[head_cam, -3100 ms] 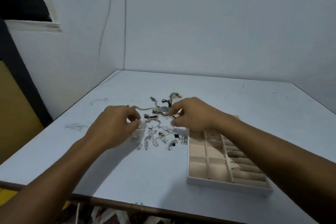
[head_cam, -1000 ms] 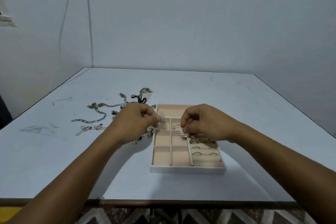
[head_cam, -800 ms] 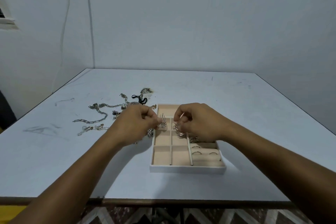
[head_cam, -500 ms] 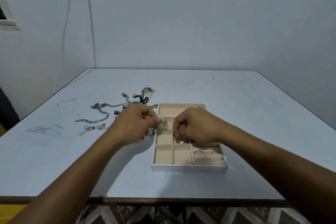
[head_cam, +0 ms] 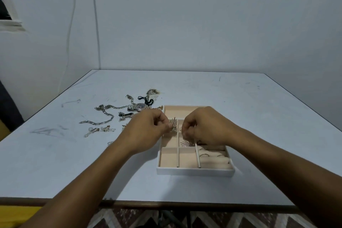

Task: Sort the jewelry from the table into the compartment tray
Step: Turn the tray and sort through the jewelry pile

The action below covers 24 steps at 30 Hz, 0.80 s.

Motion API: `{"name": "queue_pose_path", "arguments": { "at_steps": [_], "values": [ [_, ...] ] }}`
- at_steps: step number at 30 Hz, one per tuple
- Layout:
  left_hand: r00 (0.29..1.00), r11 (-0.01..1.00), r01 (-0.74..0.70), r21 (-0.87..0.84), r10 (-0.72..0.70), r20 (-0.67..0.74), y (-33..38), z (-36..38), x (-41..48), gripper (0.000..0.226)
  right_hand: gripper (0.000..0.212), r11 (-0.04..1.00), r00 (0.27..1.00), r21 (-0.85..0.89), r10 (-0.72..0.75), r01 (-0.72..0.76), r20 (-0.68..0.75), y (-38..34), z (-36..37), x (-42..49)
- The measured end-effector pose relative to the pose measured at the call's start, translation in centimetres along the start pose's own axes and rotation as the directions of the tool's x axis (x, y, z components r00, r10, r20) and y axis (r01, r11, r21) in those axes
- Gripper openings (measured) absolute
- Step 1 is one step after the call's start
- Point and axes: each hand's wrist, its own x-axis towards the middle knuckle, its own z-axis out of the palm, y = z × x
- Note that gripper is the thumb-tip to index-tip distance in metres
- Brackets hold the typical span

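Note:
A white compartment tray [head_cam: 195, 171] with beige lining lies at the table's near middle. My left hand [head_cam: 146, 132] hovers over the tray's left edge and pinches a silver fan-shaped earring [head_cam: 174, 126] between thumb and fingers. My right hand [head_cam: 205, 126] is over the tray's middle, fingers curled together. Just below its fingertips a matching fan earring [head_cam: 185, 143] lies in a middle compartment, apart from the fingers. Thin rings [head_cam: 204, 154] sit in the ring rolls on the tray's right side. Loose jewelry stays on the table to the left.
Left of the tray lie a wristwatch [head_cam: 139, 106], a long silver chain [head_cam: 103, 116], a black cord piece [head_cam: 146, 101] and a small bracelet [head_cam: 98, 129]. The table's front edge [head_cam: 166, 203] is close to me. Walls stand behind and to the left.
My right hand has come down and left, and its fan earring now lies in a middle compartment. My left hand has kept its earring almost in place.

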Motion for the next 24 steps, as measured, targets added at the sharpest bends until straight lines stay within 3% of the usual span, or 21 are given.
{"name": "queue_pose_path", "arguments": {
  "at_steps": [7,16,24],
  "values": [
    [1.000,0.999,-0.017,0.048,0.017,0.011,1.7,2.1,-0.3,0.013,0.012,0.994,0.990,0.072,0.086,-0.078,-0.109,1.6,-1.9,-0.3],
    [0.998,0.973,-0.050,0.227,0.056,-0.018,1.9,3.9,-0.8,0.013,0.011,0.995,0.988,0.043,0.095,-0.090,-0.119,2.3,-1.7,-0.5],
    [0.984,0.927,-0.074,0.368,0.128,-0.125,1.7,4.4,-0.8,0.016,0.010,0.997,0.991,0.010,0.080,-0.079,-0.109,1.6,-1.1,0.2]
  ]
}}
